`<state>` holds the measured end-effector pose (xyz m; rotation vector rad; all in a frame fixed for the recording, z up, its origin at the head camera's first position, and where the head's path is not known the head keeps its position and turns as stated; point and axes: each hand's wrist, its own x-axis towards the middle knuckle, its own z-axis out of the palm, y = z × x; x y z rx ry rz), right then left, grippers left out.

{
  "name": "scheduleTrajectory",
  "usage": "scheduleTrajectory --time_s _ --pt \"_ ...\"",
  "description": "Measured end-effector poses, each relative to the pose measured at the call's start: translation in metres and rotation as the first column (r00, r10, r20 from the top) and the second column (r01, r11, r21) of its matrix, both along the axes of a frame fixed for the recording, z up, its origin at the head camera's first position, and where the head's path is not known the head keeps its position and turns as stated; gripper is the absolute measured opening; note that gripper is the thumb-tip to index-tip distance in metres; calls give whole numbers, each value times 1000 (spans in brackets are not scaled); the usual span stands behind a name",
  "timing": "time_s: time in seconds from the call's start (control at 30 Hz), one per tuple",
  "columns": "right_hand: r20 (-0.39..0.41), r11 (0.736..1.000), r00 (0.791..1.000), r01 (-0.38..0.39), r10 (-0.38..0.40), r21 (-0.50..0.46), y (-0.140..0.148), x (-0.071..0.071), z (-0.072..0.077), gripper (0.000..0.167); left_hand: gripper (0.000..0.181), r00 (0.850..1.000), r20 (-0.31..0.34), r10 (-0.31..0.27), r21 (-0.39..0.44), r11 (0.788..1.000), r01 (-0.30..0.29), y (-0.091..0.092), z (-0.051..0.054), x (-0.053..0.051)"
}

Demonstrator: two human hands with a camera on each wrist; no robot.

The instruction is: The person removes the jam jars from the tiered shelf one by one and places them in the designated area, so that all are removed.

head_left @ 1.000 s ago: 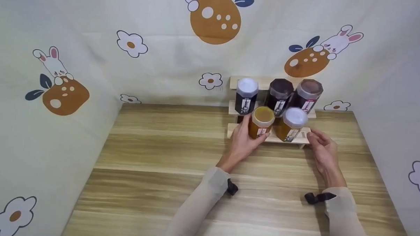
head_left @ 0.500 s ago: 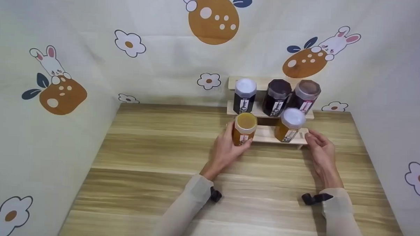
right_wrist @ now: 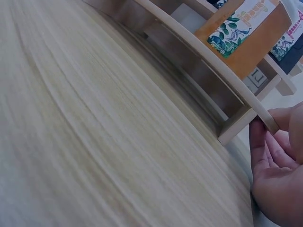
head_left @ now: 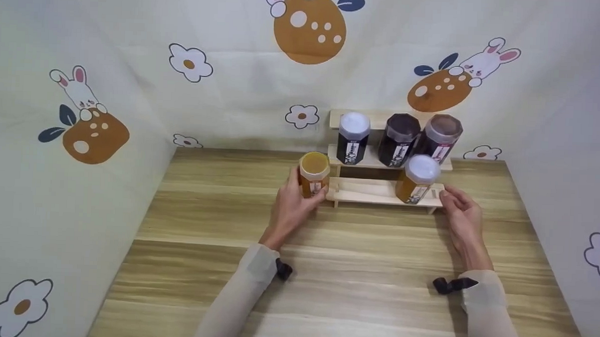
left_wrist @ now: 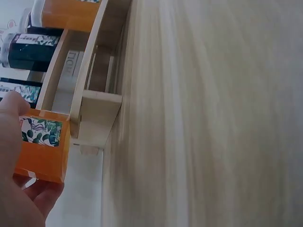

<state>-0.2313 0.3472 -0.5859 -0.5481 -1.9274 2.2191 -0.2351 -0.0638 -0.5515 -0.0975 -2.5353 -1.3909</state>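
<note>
My left hand (head_left: 291, 205) grips an amber jar with a yellowish top (head_left: 313, 176), thumb on one side and fingers on the other. In the left wrist view this jar (left_wrist: 45, 149) hangs above the tabletop, just off the left end of the wooden tiered rack (head_left: 361, 191). At the rack's other end my right hand (head_left: 462, 214) pinches the edge of the lowest shelf, as the right wrist view shows with the thumb (right_wrist: 283, 117) above and fingers below. A second amber jar, white-topped (head_left: 415, 185), stands on that lowest shelf near its right end.
Three dark jars stand on the middle shelf: one white-topped (head_left: 353, 143), one black-topped (head_left: 398, 142) and one brown-topped (head_left: 438, 141). The rack's top shelf (head_left: 335, 119) is close to the patterned cloth wall (head_left: 242, 106). Wood-grain tabletop (head_left: 218, 210) spreads to the left.
My left hand has carried the amber jar off the lowest shelf, leftward past the rack's left end. My right hand keeps its hold on the rack's right end.
</note>
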Motion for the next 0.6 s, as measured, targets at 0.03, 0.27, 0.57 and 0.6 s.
scheduleTrajectory --time_s 0.03,0.27,0.57,0.6 --pt "-3 1000 1000 0 0 -2 0 0 -1 50 89 1000 -3 7 8 1000 -7 -1 0 -2" --pt "6 1000 1000 5 -5 31 -1 1 -2 48 83 999 -23 36 31 999 -36 -7 -4 -20" --pt "6 999 1000 7 -7 38 -1 2 2 48 75 999 -39 32 21 999 -31 -8 -24 -52" --pt "8 999 1000 11 -11 38 -2 2 3 48 74 999 -37 31 19 999 -30 -8 -26 -55"
